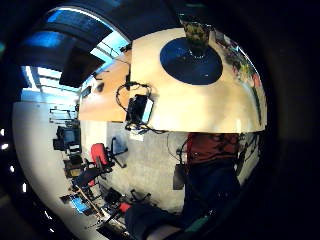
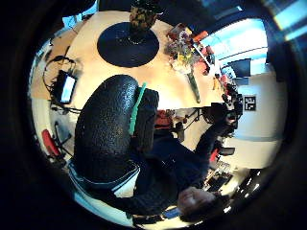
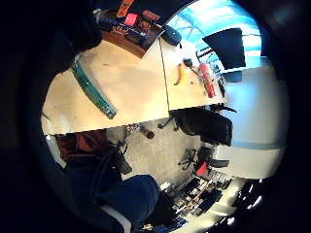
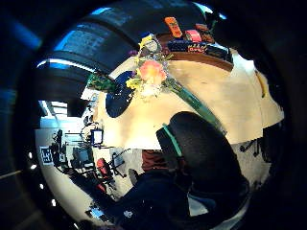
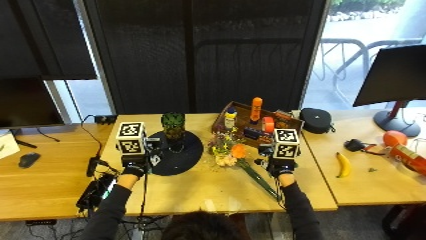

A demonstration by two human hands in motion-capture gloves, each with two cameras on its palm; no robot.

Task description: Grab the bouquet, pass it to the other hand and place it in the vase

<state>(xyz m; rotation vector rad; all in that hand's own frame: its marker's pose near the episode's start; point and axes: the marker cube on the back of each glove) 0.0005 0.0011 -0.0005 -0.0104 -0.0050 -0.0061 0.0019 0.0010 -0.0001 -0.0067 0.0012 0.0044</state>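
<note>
Bouquet [image 5: 234, 156] lies flat on desk [image 5: 200, 190], blooms near dark round mat [image 5: 174, 152], stem running toward right hand [image 5: 282, 167]. Right hand hovers just beside stem, not touching. Left hand [image 5: 134, 169] at mat's edge, well apart from bouquet. Vase [image 5: 173, 127] upright on mat. Fingers of both hands: can't tell how far open.

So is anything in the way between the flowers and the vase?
Nothing visible is. The bouquet lies on the bare table beside the dark round mat that the vase stands on.
</note>
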